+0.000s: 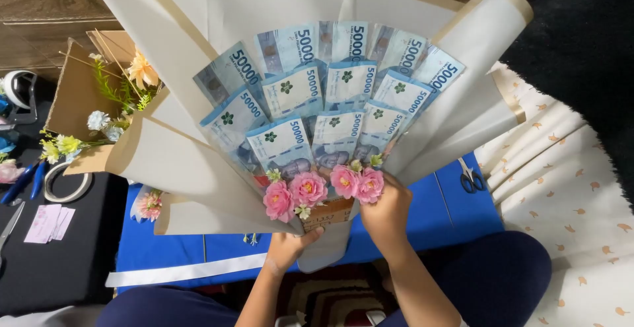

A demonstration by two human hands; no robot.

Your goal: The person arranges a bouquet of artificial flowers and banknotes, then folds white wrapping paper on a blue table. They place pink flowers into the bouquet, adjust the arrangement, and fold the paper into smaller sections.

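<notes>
A big bouquet [310,102] of fanned blue banknotes sits wrapped in cream paper [198,162] with tan edges. Pink artificial flowers [309,188] line its base. My left hand [290,244] grips the narrow bottom of the wrap from below. At the bouquet's lower right, my right hand [386,211] touches the rightmost pink flower [370,185], its fingers closed around the stem area.
A cardboard box [79,96] with loose artificial flowers stands at left. Beside it lie a tape roll [66,185], blue-handled pliers [20,182] and pink paper slips [49,221] on black cloth. Small scissors [470,176] rest on blue paper at right, near patterned white fabric [561,188].
</notes>
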